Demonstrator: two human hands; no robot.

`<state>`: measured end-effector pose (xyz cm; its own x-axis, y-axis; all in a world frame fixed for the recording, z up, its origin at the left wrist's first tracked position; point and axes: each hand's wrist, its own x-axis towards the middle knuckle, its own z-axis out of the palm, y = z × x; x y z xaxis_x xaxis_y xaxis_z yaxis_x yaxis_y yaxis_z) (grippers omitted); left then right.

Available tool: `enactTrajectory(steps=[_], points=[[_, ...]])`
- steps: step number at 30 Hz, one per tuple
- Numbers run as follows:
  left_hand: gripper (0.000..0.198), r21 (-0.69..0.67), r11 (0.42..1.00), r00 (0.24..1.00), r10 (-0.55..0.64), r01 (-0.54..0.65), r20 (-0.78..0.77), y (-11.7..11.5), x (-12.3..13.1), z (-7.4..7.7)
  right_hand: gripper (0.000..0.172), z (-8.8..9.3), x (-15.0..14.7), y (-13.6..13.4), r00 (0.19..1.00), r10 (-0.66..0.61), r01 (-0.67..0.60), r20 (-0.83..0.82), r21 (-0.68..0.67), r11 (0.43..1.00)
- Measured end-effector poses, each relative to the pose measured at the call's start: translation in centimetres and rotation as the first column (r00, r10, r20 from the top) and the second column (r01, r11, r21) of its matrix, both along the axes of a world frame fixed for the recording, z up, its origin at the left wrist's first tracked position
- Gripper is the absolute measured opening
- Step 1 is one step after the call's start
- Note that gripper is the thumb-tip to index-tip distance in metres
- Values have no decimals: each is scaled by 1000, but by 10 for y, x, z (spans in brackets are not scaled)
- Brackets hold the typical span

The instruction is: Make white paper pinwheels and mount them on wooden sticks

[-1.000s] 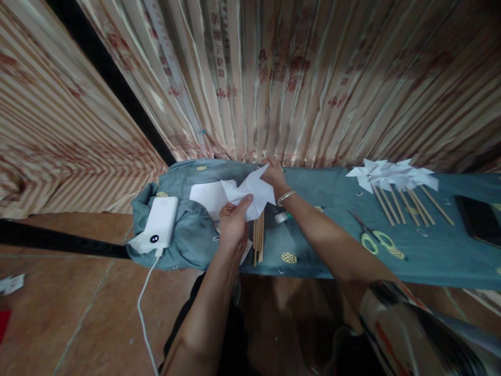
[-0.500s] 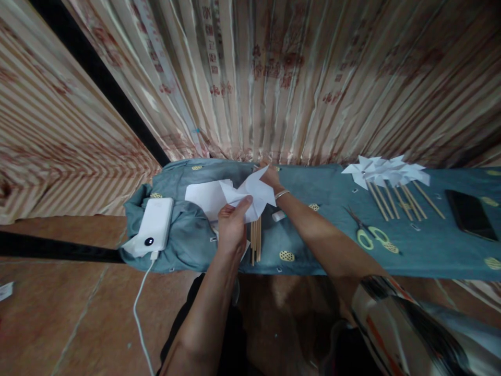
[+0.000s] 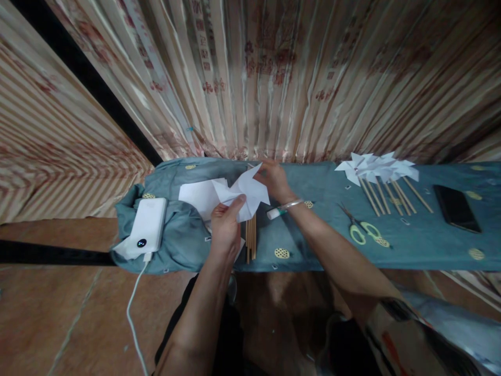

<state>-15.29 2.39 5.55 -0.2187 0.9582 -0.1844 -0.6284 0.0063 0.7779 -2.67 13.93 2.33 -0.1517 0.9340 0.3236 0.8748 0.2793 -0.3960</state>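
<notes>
My left hand (image 3: 227, 224) pinches a white paper pinwheel (image 3: 248, 192), its thumb pressed near the middle of the folded blades. Just behind the pinwheel's upper right blade is my right hand (image 3: 275, 180), fingers drawn together. Whatever its fingertips hold is too small or hidden to make out. White paper sheets (image 3: 198, 197) lie to the left, partly under the pinwheel. Below it several thin wooden sticks (image 3: 251, 240) rest side by side on the cloth. A small white and green tube (image 3: 275, 213) lies under my right wrist.
Several finished pinwheels (image 3: 379, 169) on sticks lie at the right, with green-handled scissors (image 3: 360, 228) in front and a black phone (image 3: 457, 208) beyond. At the left end is a white power bank (image 3: 148, 224) with a cable. A pleated curtain (image 3: 250, 83) hangs behind the cloth-covered bench (image 3: 309, 245).
My right hand has moved out from behind the pinwheel to the right, so more of it and the tube shows. The left hand keeps its hold. The whole view has shifted slightly.
</notes>
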Motion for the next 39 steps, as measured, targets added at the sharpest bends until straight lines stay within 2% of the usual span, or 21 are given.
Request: enactTrajectory(steps=[1,3,5,9,13,19,23,26,33,39], points=[[35,8,1000,1000,-4,4,-1,0,0,0,19,0,12,-11,999,-11,11,-35,0,1000],[34,17,1000,1000,-14,14,-10,-1,2,-2,14,-3,40,-39,975,-17,19,-221,10,1000],[33,6,999,999,-36,36,-25,-3,6,-5,11,-9,72,-74,960,4,1,-281,20,1000],[33,-48,992,992,-122,120,-42,-7,19,-12,10,-28,122,-141,985,-6,6,-171,-2,1000],[30,-84,983,985,-167,163,-46,-11,33,-17,13,-44,140,-177,996,51,-55,-68,-44,998],[29,-91,977,976,-200,192,-84,-15,50,-24,19,-59,149,-186,995,20,-25,-99,-54,998],[28,-100,970,965,-234,223,-117,-16,60,-28,22,-57,159,-190,989,-59,48,-138,-78,996],[29,-116,961,954,-266,251,-141,-16,66,-30,18,-52,161,-193,980,-103,84,-173,-111,990],[25,-123,952,937,-299,280,-179,-17,81,-33,15,-49,153,-191,990,-15,6,-140,-65,998],[25,-120,946,931,-319,301,-176,-20,89,-33,18,-48,149,-187,997,47,-45,58,-35,998]])
